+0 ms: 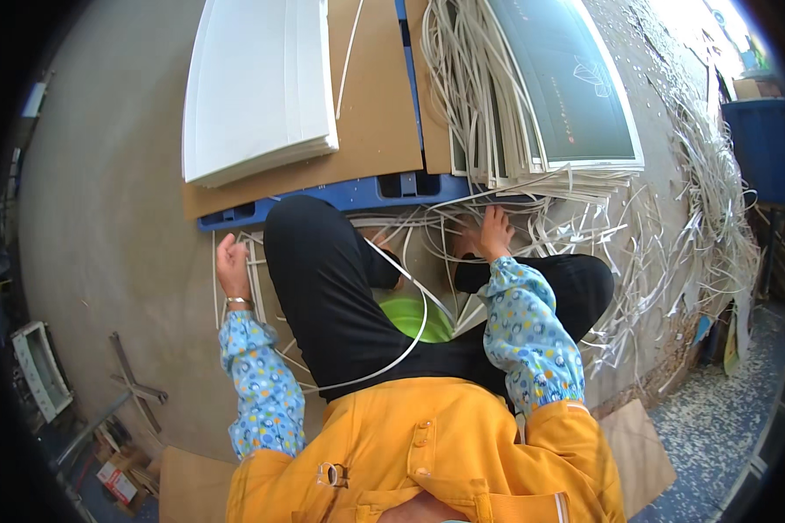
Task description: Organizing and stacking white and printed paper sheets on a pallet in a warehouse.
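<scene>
My left hand (232, 266) is beside my raised left knee, with its fingers curled. Thin white paper strips (255, 281) hang right next to it, though whatever lies inside the fingers is hidden. My right hand (497, 235) reaches down past my right shin, fingers stretched out, close to a tangle of white strips (541, 228) at the pallet's front edge. One long strip (426, 315) curves across my lap. Beyond my hands, a blue pallet (323, 199) bears a stack of white sheets (257, 87) on the left and a stack of dark green printed sheets (576, 87) on the right.
Brown cardboard (375, 96) covers the pallet between the stacks. A bundle of strips (475, 78) droops over the green sheets. Loose strips are heaped on the floor (706, 192) at the right. Something bright green (417, 318) shows beneath my legs. A metal cross-shaped stand (135, 388) is at left.
</scene>
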Motion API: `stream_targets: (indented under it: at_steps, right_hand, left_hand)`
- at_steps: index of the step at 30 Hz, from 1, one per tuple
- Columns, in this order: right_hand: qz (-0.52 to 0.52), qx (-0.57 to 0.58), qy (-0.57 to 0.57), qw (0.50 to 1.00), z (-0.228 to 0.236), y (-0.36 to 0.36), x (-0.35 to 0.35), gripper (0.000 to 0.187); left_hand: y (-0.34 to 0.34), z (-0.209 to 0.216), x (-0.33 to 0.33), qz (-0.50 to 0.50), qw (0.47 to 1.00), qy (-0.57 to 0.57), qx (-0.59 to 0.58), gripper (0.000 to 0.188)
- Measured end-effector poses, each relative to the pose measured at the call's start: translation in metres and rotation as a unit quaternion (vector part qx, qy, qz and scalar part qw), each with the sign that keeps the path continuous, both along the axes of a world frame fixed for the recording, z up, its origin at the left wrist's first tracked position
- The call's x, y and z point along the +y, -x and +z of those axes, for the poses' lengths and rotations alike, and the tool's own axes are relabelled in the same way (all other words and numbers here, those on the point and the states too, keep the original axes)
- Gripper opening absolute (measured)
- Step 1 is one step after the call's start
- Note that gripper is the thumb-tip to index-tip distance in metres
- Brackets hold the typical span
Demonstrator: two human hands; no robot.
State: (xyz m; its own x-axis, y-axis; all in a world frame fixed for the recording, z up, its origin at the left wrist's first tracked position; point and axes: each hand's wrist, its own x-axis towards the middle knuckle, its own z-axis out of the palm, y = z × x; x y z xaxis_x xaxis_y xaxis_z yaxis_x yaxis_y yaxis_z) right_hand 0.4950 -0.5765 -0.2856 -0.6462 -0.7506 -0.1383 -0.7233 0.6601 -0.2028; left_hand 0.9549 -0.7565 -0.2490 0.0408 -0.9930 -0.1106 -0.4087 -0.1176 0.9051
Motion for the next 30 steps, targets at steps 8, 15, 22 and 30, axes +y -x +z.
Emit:
stream_targets:
  at_steps: [8, 15, 22, 30]
  right_hand:
    - [0.148, -0.12, -0.164, 0.968, -0.093, -0.038, 0.013, 0.017]
    - [0.199, -0.356, 0.061, 0.911, -0.074, -0.144, -0.001, 0.014]
    - [0.194, -0.405, 0.404, 0.797, -0.163, -0.119, -0.032, 0.026]
    - [0.017, -0.485, 0.195, 0.853, -0.001, -0.104, -0.041, 0.03]
  left_hand:
    - [0.035, 0.06, 0.032, -0.001, 1.0, -0.024, 0.014, 0.029]
    - [0.211, 0.151, 0.01, -0.182, 0.964, 0.194, -0.011, 0.019]
    - [0.356, 0.048, 0.079, -0.654, 0.723, -0.019, -0.221, 0.075]
    - [0.24, 0.01, 0.017, -0.639, 0.645, 0.064, -0.415, 0.025]
